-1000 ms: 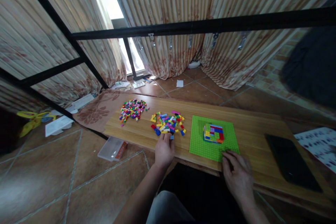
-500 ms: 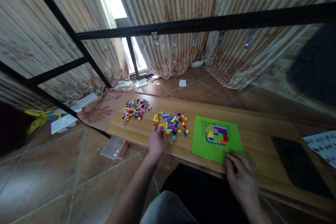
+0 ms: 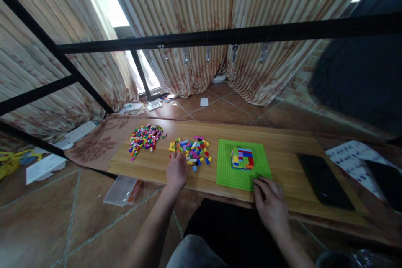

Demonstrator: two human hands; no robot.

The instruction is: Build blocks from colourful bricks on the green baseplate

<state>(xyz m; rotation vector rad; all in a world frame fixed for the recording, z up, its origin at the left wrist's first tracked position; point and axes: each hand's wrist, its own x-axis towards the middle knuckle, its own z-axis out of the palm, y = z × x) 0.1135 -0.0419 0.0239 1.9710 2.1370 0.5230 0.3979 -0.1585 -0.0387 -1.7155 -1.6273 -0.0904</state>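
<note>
Along the near side of the wooden worktop (image 3: 285, 146), with twelve o'clock pointing straight away from the person, both bare hands are at work around coloured building bricks. The left hand (image 3: 176, 170) sits at about seven to eight o'clock of the loose bricks (image 3: 193, 150), right at the heap's edge. Its fingers are bunched closely together, their tips hidden by the hand itself, so whether they have hold of a brick cannot be told. One light blue brick (image 3: 194, 168) lies just outside the heap at its five o'clock.

At the heap's three o'clock, well clear of it, lies the green baseplate (image 3: 224, 176), bearing a small block of bricks (image 3: 242, 160) in mixed colours near its middle. The right hand (image 3: 270, 201) is at the baseplate's five o'clock, its fingers loosely curved, with a gap beside the thumb; their tips meet the plate near its corner, though whether they pinch the edge or merely rest there is unclear. A pile of smaller pieces (image 3: 146, 138) lies at ten o'clock from the loose bricks, and a dark flat device (image 3: 326, 182) at four o'clock from the baseplate.

The step in hand appears to be picking through the loose bricks. The next move seems to call for a clean pinch on a single brick, with the plate kept steady.
</note>
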